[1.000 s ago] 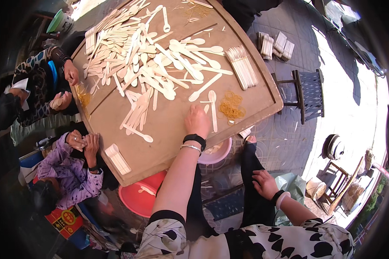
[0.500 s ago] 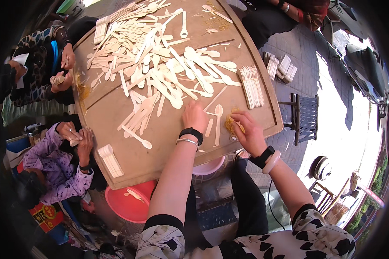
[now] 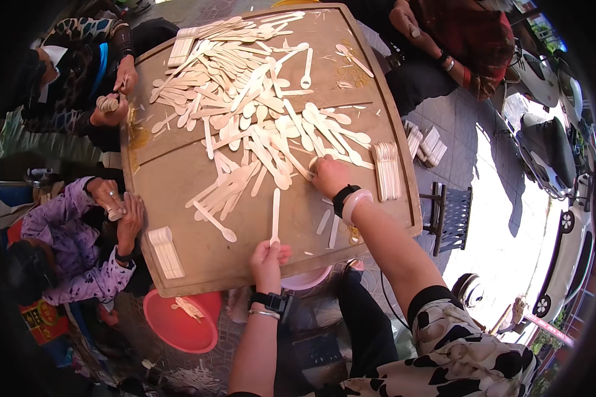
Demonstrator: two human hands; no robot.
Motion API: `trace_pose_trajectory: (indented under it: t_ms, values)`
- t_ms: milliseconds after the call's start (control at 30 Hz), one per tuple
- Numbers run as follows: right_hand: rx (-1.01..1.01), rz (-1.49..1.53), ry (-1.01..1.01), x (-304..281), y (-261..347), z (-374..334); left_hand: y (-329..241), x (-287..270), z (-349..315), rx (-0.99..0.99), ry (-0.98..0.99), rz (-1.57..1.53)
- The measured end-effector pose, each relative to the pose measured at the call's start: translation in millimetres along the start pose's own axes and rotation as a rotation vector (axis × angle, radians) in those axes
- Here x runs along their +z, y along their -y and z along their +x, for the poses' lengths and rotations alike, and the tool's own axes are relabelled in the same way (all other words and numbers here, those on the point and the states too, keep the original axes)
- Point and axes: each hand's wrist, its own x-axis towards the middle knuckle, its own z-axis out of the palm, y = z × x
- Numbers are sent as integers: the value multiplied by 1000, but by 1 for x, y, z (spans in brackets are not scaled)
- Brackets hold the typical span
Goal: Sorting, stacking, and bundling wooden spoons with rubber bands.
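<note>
At the table's near edge, my left hand (image 3: 268, 263) is closed on the bowl end of a pale wooden spoon (image 3: 275, 212), whose handle points away from me. My right hand (image 3: 331, 176) reaches to the near right side of a big loose pile of wooden spoons (image 3: 245, 112). Its fingers are pinched together on a wooden spoon there, mostly hidden by the hand. Right of that hand stands a neat bundle of spoons (image 3: 387, 173). A second bundle (image 3: 165, 253) lies at the near left corner. Yellow rubber bands (image 3: 355, 235) lie partly behind my right forearm.
The brown table (image 3: 198, 264) has a raised rim. A red basin (image 3: 179, 331) and a pink basin (image 3: 306, 279) are below its near edge. Two people sit along the left side, their hands holding spoons; another sits at the far right. A chair (image 3: 451, 218) stands right.
My left hand has drawn back toward the near edge and now has a spoon in it. My right hand has left the rubber bands and moved forward and left to the pile.
</note>
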Motion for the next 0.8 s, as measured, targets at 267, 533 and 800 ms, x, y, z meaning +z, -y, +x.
trace_pose_trajectory:
  t_ms: [267,533,800]
  values:
    - [-54,40,-202,9,-7,-34,-15,10,12,-136,-32,-317]
    - [13,665,73,5,59,-54,-13,-21,31,-205,67,-577]
    - [183,39,-102,6,99,55,-57,-47,12,-168,-21,-492]
